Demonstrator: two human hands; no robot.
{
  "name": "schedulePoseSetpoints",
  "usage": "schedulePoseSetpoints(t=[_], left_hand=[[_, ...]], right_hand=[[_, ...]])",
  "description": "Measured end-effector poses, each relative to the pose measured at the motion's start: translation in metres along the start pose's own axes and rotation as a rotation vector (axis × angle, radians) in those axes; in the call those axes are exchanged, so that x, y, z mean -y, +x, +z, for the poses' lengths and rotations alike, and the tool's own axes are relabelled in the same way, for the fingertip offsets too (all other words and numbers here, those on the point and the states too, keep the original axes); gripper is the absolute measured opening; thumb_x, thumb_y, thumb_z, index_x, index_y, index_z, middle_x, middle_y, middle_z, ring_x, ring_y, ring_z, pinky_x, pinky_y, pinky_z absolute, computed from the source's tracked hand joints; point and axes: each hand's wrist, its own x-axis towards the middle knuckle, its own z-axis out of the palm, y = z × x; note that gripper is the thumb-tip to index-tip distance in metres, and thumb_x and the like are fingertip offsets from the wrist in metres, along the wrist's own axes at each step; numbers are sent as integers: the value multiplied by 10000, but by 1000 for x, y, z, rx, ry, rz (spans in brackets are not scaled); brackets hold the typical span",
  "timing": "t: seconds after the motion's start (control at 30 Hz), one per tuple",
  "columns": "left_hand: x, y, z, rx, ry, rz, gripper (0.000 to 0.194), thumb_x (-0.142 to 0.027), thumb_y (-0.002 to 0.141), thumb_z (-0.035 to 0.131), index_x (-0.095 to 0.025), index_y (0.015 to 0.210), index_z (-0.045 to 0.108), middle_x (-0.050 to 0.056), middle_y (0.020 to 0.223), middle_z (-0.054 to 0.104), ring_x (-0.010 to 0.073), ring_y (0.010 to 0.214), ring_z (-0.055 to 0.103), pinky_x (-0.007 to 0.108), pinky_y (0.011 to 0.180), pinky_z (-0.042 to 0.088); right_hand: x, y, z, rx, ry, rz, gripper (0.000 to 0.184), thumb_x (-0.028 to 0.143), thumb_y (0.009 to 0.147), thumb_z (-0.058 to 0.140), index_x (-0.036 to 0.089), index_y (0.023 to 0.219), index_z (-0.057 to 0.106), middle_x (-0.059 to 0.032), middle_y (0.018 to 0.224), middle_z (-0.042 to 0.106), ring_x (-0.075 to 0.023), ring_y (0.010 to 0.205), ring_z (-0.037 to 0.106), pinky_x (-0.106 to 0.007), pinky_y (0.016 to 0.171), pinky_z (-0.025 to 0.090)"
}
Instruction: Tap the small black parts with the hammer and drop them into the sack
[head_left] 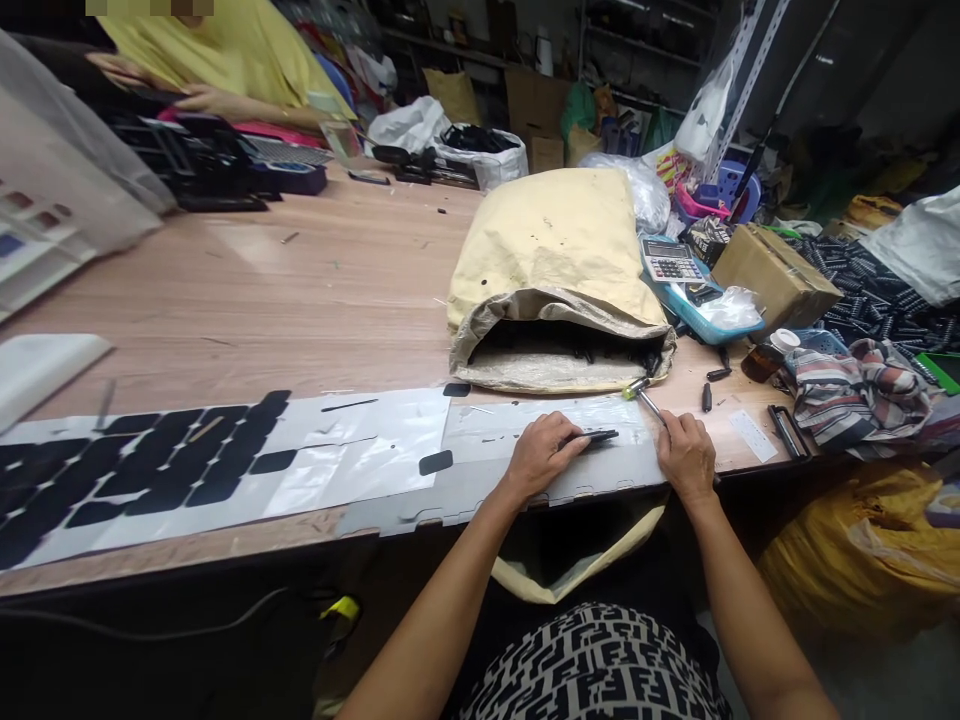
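Observation:
My left hand point(541, 450) is closed around a slim black part point(600, 436) just above a clear plastic-covered sheet point(480, 470) at the table's front edge. In my right hand point(686, 452) is a small hammer point(651, 403) with a metal shaft and a yellow-green tip. Its head points away from me, near the mouth of a big cream sack point(555, 240) lying on its side. Dark pieces show dimly inside the sack. Left of my hands, a white sheet point(352, 425) bears rows of flat black rounded pieces point(172, 455).
Another person in a yellow top point(225, 50) works at the far left. On the right are a calculator point(670, 262) in a blue tray point(701, 315), a cardboard box point(776, 275), a brown bottle point(769, 358), a folded cloth point(855, 390) and heaped black parts point(862, 300).

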Motion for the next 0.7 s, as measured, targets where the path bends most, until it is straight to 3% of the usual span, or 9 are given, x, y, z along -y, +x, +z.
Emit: schedulePoseSetpoints(t=[0.23,0.33,0.43,0.57,0.63,0.7], left_hand=[[-18,-50,-6,213,7,174,120,-369,865,688,-311,928,773,49,1325,591,308,1255,471,485,1062,395],[-24,-75,-1,202,106,205,141,-321,799,765,-317,939,774,56,1417,552,357,1325,424,548,1087,375],[-27,-83,1,179,129,210,254,-363,712,839,-294,944,762,80,1431,546,381,1318,435,568,1078,385],[-27,-47,-6,61,-30,68,223,-421,819,730,-240,949,713,79,1108,692,266,1061,603,417,910,507],[-26,-11,-10,-50,-66,-93,219,-427,883,634,-215,903,685,62,953,703,217,892,634,344,774,521],[-23,33,-10,-152,2,-254,245,-429,901,587,-205,835,662,56,900,708,210,838,640,335,749,504]], right_hand=[[2,-1,0,9,-7,9,355,188,936,469,190,1244,645,-71,908,573,-213,847,457,-313,731,352],[3,0,-1,5,-13,7,353,195,937,472,186,1242,649,-73,907,581,-213,840,466,-315,732,353],[4,0,-1,2,-16,4,349,196,936,476,184,1235,655,-72,902,586,-213,832,467,-318,726,347],[4,0,-1,1,-17,6,344,198,929,484,184,1229,651,-72,901,581,-217,840,465,-320,721,343],[5,0,-1,3,-20,5,336,199,928,485,183,1219,652,-74,899,580,-219,847,466,-321,726,344],[5,0,-2,5,-20,9,332,193,928,483,181,1214,652,-74,896,579,-219,847,466,-323,729,348]])
